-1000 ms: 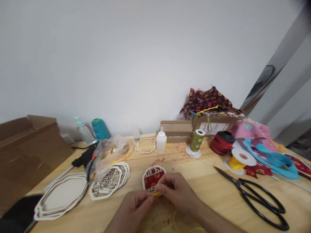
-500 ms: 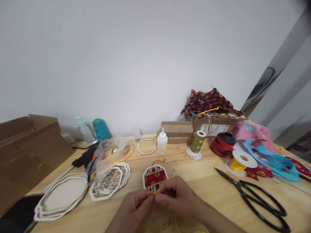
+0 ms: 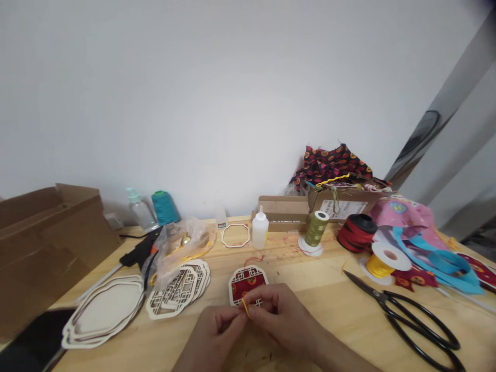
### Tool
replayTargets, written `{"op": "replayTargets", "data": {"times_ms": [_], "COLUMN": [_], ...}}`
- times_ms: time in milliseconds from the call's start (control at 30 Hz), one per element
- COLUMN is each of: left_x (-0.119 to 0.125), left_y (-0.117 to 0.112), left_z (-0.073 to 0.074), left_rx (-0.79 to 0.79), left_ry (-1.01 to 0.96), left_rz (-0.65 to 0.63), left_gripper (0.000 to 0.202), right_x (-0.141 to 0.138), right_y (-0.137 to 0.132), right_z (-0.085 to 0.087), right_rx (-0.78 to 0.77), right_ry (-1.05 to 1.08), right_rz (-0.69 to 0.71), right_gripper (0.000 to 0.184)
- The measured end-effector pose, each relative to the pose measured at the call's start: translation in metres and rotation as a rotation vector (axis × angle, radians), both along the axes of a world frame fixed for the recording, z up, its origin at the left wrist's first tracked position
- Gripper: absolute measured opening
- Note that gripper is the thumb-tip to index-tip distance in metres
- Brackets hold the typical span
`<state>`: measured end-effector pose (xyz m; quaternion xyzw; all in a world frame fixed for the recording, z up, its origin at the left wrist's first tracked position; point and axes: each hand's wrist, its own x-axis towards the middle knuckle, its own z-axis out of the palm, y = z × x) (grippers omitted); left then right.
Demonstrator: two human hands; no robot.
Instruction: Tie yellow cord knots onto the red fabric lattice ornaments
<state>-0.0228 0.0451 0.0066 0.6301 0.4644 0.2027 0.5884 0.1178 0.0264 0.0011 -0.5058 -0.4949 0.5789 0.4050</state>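
Note:
My left hand (image 3: 215,333) and my right hand (image 3: 277,312) meet at the near middle of the wooden table (image 3: 318,289), both pinching a thin yellow cord (image 3: 245,308) between fingertips. Just beyond my fingers lies a small lattice-framed ornament with red patterned cloth (image 3: 246,282), partly hidden by my right hand. The cord's far end is hidden behind my hands.
Black scissors (image 3: 411,316) lie at the right. Spools of yellow (image 3: 382,263), olive (image 3: 315,230) and red (image 3: 356,231) cord, a glue bottle (image 3: 259,230), stacked wooden lattice cut-outs (image 3: 180,288), oval frames (image 3: 103,312), a glue gun (image 3: 139,251) and a cardboard box (image 3: 42,237) surround the hands.
My hands stayed together near the ornament, fingers working the yellow cord; a short loop of it now stands up between them. The view shifted slightly.

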Motion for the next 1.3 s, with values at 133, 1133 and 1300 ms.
{"op": "replayTargets", "data": {"times_ms": [133, 1133, 1300], "left_x": [0.001, -0.008, -0.008], "left_y": [0.0, 0.013, 0.012], "left_z": [0.001, -0.001, -0.002], "left_rx": [0.007, -0.095, -0.137], "left_ry": [-0.012, -0.201, -0.249], "left_rz": [0.015, 0.122, 0.275], "left_gripper": [0.031, 0.017, 0.014], "right_x": [0.0, 0.013, 0.014], "right_y": [-0.001, -0.002, 0.0], "right_z": [0.001, 0.01, 0.009], "right_rx": [0.06, 0.799, 0.89], "right_ry": [-0.091, -0.7, -0.748], "right_rz": [0.029, 0.058, 0.025], "right_gripper": [0.019, 0.009, 0.011]}}
